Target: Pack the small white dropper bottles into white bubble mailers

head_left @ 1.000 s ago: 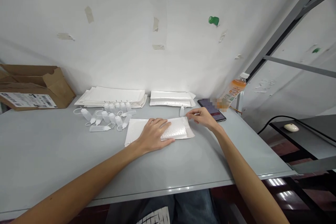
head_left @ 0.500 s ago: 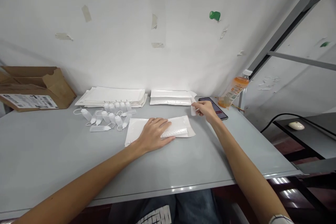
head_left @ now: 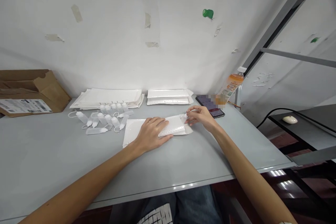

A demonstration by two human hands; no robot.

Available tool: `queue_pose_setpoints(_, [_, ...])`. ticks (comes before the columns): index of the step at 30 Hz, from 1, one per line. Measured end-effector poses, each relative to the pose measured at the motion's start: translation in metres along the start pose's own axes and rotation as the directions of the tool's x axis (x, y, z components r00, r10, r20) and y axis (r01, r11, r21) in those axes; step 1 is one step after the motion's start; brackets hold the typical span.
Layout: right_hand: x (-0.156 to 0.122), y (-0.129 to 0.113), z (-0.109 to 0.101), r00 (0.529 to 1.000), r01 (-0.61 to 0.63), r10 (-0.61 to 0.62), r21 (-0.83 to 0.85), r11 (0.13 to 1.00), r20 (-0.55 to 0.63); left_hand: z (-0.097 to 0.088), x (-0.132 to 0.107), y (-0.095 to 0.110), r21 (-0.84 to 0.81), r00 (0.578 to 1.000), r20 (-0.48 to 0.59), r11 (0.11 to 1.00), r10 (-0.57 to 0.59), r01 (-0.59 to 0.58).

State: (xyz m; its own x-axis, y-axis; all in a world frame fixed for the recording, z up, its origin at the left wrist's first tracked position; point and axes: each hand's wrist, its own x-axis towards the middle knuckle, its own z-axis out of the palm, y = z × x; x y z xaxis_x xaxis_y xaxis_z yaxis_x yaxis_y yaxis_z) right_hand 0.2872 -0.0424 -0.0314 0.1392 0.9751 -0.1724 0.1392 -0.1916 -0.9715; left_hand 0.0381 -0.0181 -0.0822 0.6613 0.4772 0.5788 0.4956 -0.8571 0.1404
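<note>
The left hand (head_left: pixel 151 134) lies flat on a white bubble mailer (head_left: pixel 173 126), fingers slightly spread, holding it against the grey tabletop (head_left: pixel 52 154). The right hand (head_left: pixel 201 118) pinches a small plastic squeeze bottle (head_left: pixel 186 116), mostly hidden by the fingers, at the mailer's right end. The hands are apart, with no grip shared between them.

Two stacks of flat white padded mailers (head_left: pixel 107 96) (head_left: pixel 168 97) lie along the rear edge. Translucent squeeze bottles (head_left: pixel 102 119) with looped tethers form a loose cluster left of the mailer. A smartphone (head_left: pixel 210 106) lies just beyond the right hand. A tilted plastic drink bottle (head_left: pixel 232 87) holding orange liquid stands near the rear right corner, and a corrugated cardboard box (head_left: pixel 34 91) sits at the rear left corner.
</note>
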Motion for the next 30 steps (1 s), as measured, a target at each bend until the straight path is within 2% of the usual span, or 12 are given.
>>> queue_pose_setpoints(2, [-0.002, -0.001, -0.009, 0.993, -0.027, 0.033, -0.051, 0.998, 0.118, -0.001, 0.0, 0.0, 0.003, 1.0, 0.017, 1.0, -0.004, 0.004])
queue_pose_setpoints(4, [-0.003, 0.0, -0.017, 0.977, 0.002, 0.026, -0.128, 0.992, 0.21, -0.001, 0.0, 0.0, 0.002, 1.0, 0.028, 1.0, -0.009, 0.009])
queue_pose_setpoints(8, [0.001, 0.004, -0.024, 0.973, 0.08, -0.022, -0.248, 0.966, 0.229, 0.0, -0.001, -0.001, -0.006, 0.999, 0.033, 1.0, -0.011, 0.011])
queue_pose_setpoints(10, [0.002, 0.007, -0.019, 0.971, 0.087, -0.018, -0.282, 0.955, 0.24, 0.001, -0.001, -0.001, -0.002, 0.999, 0.034, 1.0, -0.012, 0.012])
queue_pose_setpoints(12, [0.003, 0.01, -0.01, 0.953, 0.09, 0.004, -0.296, 0.951, 0.302, 0.002, -0.001, -0.001, 0.007, 1.0, 0.029, 1.0, -0.005, 0.005])
queue_pose_setpoints(17, [-0.001, 0.014, 0.008, 0.901, 0.133, -0.019, -0.234, 0.963, 0.432, 0.0, 0.0, -0.001, 0.021, 1.0, 0.026, 1.0, 0.007, -0.008])
queue_pose_setpoints(20, [-0.004, 0.007, 0.005, 0.895, 0.097, 0.01, -0.218, 0.971, 0.445, -0.001, 0.001, 0.0, 0.02, 0.999, 0.034, 1.0, 0.008, -0.008])
queue_pose_setpoints(23, [-0.005, 0.002, 0.0, 0.918, 0.05, 0.057, -0.257, 0.965, 0.393, 0.0, 0.0, -0.001, 0.022, 0.999, 0.035, 1.0, 0.007, -0.008])
queue_pose_setpoints(25, [-0.004, 0.004, 0.001, 0.923, 0.064, 0.038, -0.249, 0.966, 0.382, 0.0, 0.0, -0.001, 0.018, 0.999, 0.037, 1.0, 0.002, -0.003])
queue_pose_setpoints(30, [0.0, 0.014, 0.011, 0.9, 0.133, -0.046, -0.174, 0.976, 0.434, 0.0, 0.0, -0.001, 0.0, 0.999, 0.041, 1.0, -0.017, 0.017])
